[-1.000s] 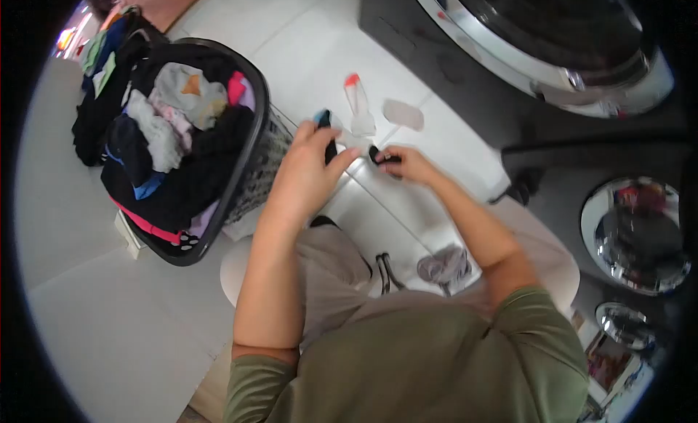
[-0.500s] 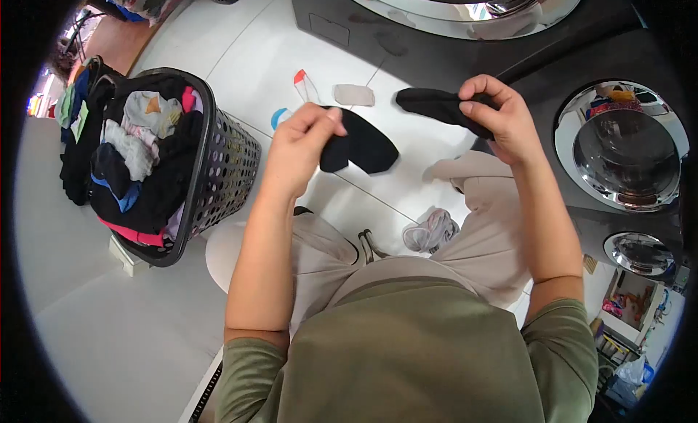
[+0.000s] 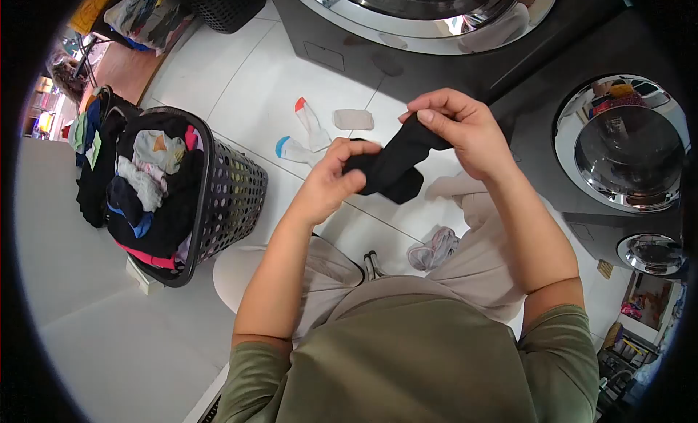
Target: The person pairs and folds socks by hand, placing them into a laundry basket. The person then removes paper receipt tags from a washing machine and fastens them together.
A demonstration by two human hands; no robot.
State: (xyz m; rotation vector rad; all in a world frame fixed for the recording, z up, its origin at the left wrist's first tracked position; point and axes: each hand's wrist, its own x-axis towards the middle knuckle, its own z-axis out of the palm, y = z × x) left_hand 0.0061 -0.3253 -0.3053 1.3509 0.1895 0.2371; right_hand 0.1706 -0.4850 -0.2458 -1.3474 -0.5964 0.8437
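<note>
Black socks hang between my two hands above the floor, overlapping so that their separate outlines blend. My left hand pinches the left side of this black fabric between thumb and fingers. Higher up and to the right, my right hand grips the upper end with thumb and fingertips. Beyond them on the tiles lie a white sock with a red toe, a white sock with a blue toe and a small folded grey sock.
A dark perforated laundry basket heaped with clothes stands at left. Front-loading machines with round doors line the top and right. A bunched greyish-pink cloth lies on the floor by my legs. Another dark basket is at the top.
My hands have come closer together, and the two black socks, apart before, now overlap between them. The view has tilted slightly, so the basket and machines appear lower.
</note>
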